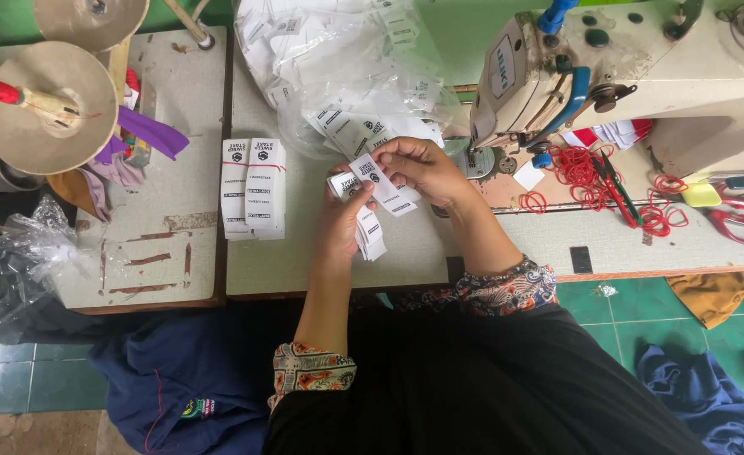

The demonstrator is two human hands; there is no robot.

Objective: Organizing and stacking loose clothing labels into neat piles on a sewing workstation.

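I am seeing left hand (pixel 344 221) gripping label stack (pixel 369 232), right hand (pixel 418 168) pinching one label (pixel 378 181). Two bundles (pixel 254 187) banded on bench (pixel 305 253); bag (pixel 347 76) holding many loose.

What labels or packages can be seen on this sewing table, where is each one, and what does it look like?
Loose labels: small white strips with black print, held between the left hand and right hand.
Bundled labels: two white stacks side by side, tied with red bands, left of the hands.
Plastic bag: clear, crumpled, full of white labels, at the table's far edge.
Machine sticker: pale oblong with blue print on the sewing machine end.
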